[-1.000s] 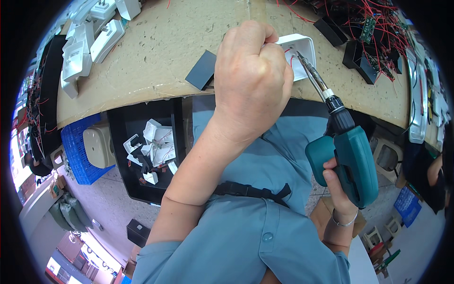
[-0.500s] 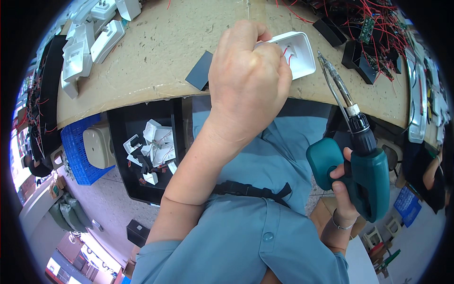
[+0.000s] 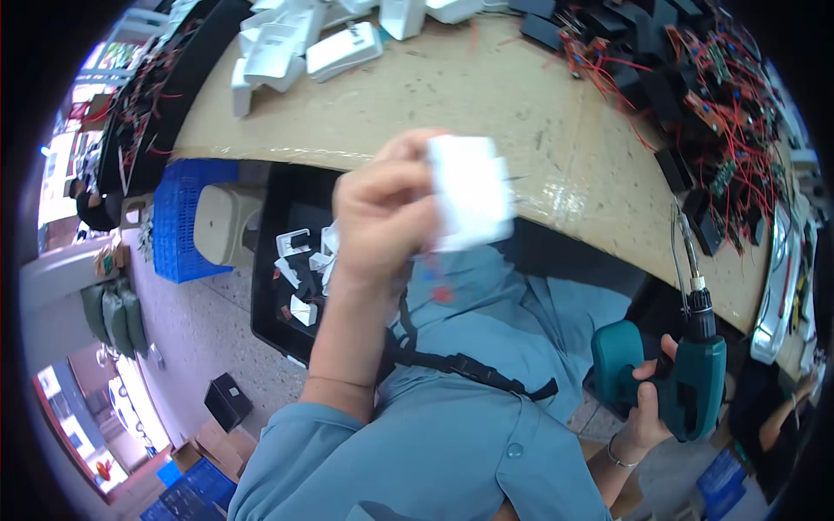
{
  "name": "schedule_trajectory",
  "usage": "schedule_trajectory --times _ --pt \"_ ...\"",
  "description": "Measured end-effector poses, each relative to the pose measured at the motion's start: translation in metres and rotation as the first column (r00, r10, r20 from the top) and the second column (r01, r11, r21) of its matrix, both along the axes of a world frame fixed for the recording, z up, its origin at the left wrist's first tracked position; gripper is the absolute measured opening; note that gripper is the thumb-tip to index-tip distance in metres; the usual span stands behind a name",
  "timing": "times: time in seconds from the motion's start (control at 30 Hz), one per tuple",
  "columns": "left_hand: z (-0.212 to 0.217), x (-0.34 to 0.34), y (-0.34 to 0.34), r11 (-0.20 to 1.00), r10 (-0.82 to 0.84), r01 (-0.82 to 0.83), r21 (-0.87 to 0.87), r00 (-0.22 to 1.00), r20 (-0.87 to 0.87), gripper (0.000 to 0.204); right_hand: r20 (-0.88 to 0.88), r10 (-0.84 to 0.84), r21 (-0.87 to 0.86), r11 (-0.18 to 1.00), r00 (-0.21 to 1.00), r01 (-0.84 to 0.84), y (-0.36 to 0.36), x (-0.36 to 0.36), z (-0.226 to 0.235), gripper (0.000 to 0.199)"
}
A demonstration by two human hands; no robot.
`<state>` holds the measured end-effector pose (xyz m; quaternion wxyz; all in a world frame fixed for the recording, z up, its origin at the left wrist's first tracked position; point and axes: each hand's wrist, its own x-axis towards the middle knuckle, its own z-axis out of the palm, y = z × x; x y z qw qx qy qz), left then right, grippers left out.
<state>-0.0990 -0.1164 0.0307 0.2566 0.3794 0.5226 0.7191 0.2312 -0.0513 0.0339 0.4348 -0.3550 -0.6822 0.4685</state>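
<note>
My left hand (image 3: 382, 213) is raised off the bench and grips a white plastic housing (image 3: 469, 193), which is blurred from motion. My right hand (image 3: 647, 408) holds a teal cordless screwdriver (image 3: 686, 365) by its grip at the lower right, its bit pointing up toward the bench edge, well apart from the housing. The tan workbench (image 3: 417, 113) curves across the top of the view.
More white housings (image 3: 287, 48) lie at the bench's far left. Black parts with red wires (image 3: 704, 87) crowd the far right. Below the bench stands a black tray (image 3: 287, 269) with white pieces, beside a blue crate (image 3: 182, 217). Another person's hand (image 3: 804, 386) shows at the right edge.
My left hand lifted the white housing off the bench and swung it left toward me. My right hand drew the screwdriver away from it, down and to the right.
</note>
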Motion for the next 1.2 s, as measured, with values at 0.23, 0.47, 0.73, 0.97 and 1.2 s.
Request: schedule_trajectory --times 0.23,0.47,0.73,0.97,1.2 --pt "-0.046 -0.09 -0.137 0.923 0.026 0.048 -0.383 0.982 0.186 0.015 -0.05 0.073 -0.005 0.997 0.996 -0.073 0.006 -0.004 -0.009 0.056" --pt "-0.069 -0.118 -0.173 0.354 -0.334 -0.153 -0.922 0.901 -0.278 0.02 -0.071 0.114 -0.004 0.993 0.991 -0.115 0.009 -0.01 -0.011 0.057" --pt "0.015 -0.138 -0.011 0.874 -0.019 -0.453 -0.175 0.329 -0.944 0.039 0.011 -0.056 -0.195 0.979 0.998 0.057 -0.001 0.006 -0.019 0.053" --pt "-0.006 -0.184 0.058 0.708 -0.25 -0.645 -0.288 0.152 -0.956 0.052 -0.117 0.153 0.03 0.988 0.981 -0.151 0.013 -0.028 0.01 0.053" --pt "-0.007 -0.188 0.05 0.838 -0.133 -0.454 -0.304 0.37 -0.919 0.054 -0.072 0.146 0.027 0.989 0.987 -0.144 0.018 -0.025 0.01 0.055"
